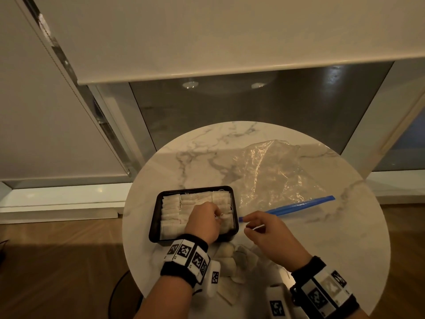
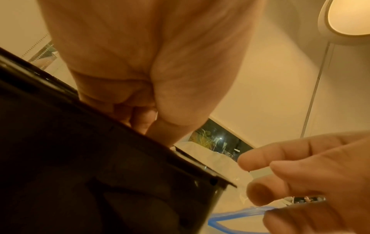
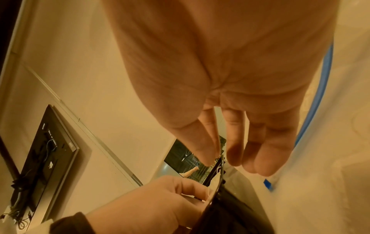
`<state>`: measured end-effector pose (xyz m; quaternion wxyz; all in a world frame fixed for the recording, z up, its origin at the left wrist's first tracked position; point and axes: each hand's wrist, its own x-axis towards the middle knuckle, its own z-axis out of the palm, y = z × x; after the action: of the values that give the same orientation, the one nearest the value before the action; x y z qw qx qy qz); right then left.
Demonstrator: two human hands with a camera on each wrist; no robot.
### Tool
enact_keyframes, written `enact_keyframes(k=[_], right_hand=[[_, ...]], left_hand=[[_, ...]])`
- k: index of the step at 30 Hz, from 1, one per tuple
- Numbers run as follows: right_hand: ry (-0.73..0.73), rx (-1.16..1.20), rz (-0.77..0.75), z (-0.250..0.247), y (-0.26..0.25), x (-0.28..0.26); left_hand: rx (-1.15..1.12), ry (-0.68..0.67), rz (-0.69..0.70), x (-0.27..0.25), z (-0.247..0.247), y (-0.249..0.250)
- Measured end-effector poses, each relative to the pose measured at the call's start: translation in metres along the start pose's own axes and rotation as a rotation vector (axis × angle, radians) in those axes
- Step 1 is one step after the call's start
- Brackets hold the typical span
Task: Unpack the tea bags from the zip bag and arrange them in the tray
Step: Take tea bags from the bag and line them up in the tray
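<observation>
Tray: the black tray (image 1: 153, 223) sits at the near left of the round marble desk (image 1: 345, 238), close to the person, so that each placement is a short reach. It is nearly full of tea bags (image 1: 171, 209) packed in neat rows.

Left hand: the left hand (image 1: 203, 223) is down inside the tray's right part, fingers curled over a tea bag (image 1: 226, 221) and its string; it looks to be seating that one among the rows.

Right hand: the right hand (image 1: 268, 229) hovers just right of the tray with its fingers loosely spread, holding nothing, probably ready to fetch the next bag.

Zip bag: the clear zip bag (image 1: 276, 173) lies flat and crumpled behind the right hand, blue zip strip (image 1: 299, 206) toward the person. It looks empty.

Loose tea bags: a small heap of tea bags (image 1: 239, 261) lies on the desk between the two wrists, not yet in the tray, so the task seems late but unfinished.

Head view: only this one shows the rows, the heap and the whole layout.

Left wrist view: it shows the tray's wall (image 2: 100, 174) and the left hand's curled fingers (image 2: 143, 120) dipping behind the rim, the tea bag hidden.

Right wrist view: it confirms the right hand's fingers (image 3: 266, 152) are empty.
</observation>
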<state>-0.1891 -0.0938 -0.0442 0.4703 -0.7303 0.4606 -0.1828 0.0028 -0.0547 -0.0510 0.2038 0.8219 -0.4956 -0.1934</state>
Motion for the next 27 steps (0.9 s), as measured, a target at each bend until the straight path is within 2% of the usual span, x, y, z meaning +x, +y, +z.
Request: enact_keyframes(k=[7, 15, 22, 27], right_hand=[[0.008, 0.016, 0.013, -0.005, 0.003, 0.001], [0.076, 0.07, 0.042, -0.017, 0.018, 0.003], [0.136, 0.146, 0.084, -0.032, 0.029, 0.002], [0.178, 0.127, 0.118, -0.047, 0.042, 0.003]], left_hand=[[0.041, -0.022, 0.01, 0.005, 0.005, -0.001], [0.016, 0.025, -0.015, 0.003, 0.01, -0.003], [0.055, 0.007, -0.036, 0.003, 0.007, -0.003], [0.051, 0.08, 0.002, 0.0, 0.004, 0.001]])
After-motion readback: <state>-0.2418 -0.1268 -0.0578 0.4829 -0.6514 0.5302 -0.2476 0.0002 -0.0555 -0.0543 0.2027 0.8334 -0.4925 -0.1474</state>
